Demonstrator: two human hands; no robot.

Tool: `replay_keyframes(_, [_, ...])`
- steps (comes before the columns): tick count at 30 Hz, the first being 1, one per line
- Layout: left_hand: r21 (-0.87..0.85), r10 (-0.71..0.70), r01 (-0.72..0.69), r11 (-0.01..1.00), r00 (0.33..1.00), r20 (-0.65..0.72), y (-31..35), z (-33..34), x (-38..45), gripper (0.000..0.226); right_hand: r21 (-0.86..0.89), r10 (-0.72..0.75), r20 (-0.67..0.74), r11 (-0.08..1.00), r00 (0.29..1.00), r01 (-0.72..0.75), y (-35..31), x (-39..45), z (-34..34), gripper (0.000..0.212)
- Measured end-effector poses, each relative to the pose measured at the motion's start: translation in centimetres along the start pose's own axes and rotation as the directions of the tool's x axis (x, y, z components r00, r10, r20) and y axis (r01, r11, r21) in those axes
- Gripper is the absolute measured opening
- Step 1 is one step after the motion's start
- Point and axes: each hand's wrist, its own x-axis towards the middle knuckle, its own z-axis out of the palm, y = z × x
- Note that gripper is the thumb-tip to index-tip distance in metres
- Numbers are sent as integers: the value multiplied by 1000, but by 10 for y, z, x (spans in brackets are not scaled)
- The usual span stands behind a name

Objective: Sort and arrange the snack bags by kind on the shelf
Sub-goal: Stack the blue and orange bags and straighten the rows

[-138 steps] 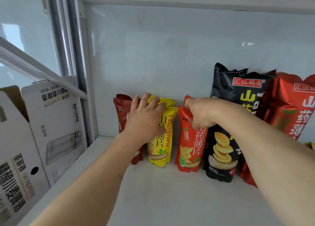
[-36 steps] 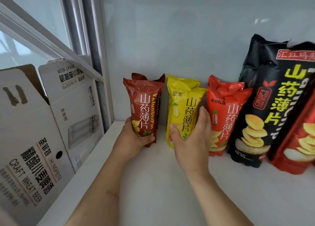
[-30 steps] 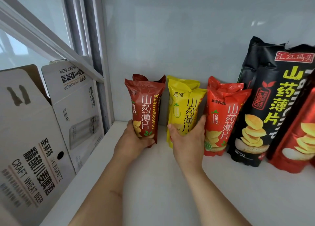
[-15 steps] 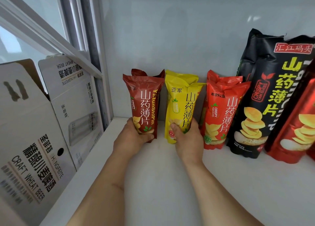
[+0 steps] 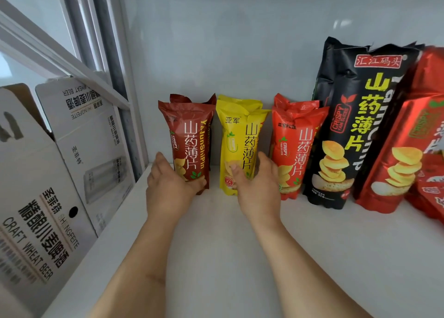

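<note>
A row of snack bags stands upright against the back wall of the white shelf (image 5: pixel 312 257). My left hand (image 5: pixel 168 188) grips the bottom of the dark red bag (image 5: pixel 189 135), with another dark red bag behind it. My right hand (image 5: pixel 258 185) holds the lower part of the yellow bag (image 5: pixel 240 130), thumb across its front; a second yellow bag stands behind. To the right stand small bright red bags (image 5: pixel 298 137), a tall black bag (image 5: pixel 355 116) and large red bags (image 5: pixel 408 149).
Two white cardboard beer cartons (image 5: pixel 48 173) stand beyond the shelf's left edge, behind the grey metal upright (image 5: pixel 115 60). The shelf's front part is bare white surface. More red bags run off the right edge.
My right hand has slid down from the side of the yellow bag to grip its lower part. The left hand stays on the dark red bag's base. The bags stand a little straighter.
</note>
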Motion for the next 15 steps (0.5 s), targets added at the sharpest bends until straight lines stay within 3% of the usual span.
replay_keyframes(2, [-16,144,-148,989,979,-141,9,4,-15,105,9,-57,-83,998,995,58,-4,-3,-17,63])
replay_keyframes(3, [-58,181,-191,980,973,-146,14,9,-22,99,1,-89,-151,996,984,90,-4,-4,-25,60])
replay_keyframes(7, [-199,204,-194,961,979,29,36,38,-41,98,-22,-120,-371,992,921,121,7,-2,-46,66])
replay_keyframes(15, [-222,118,-87,971,985,129,51,74,-36,113,-135,-4,-325,990,946,-42,30,16,-46,95])
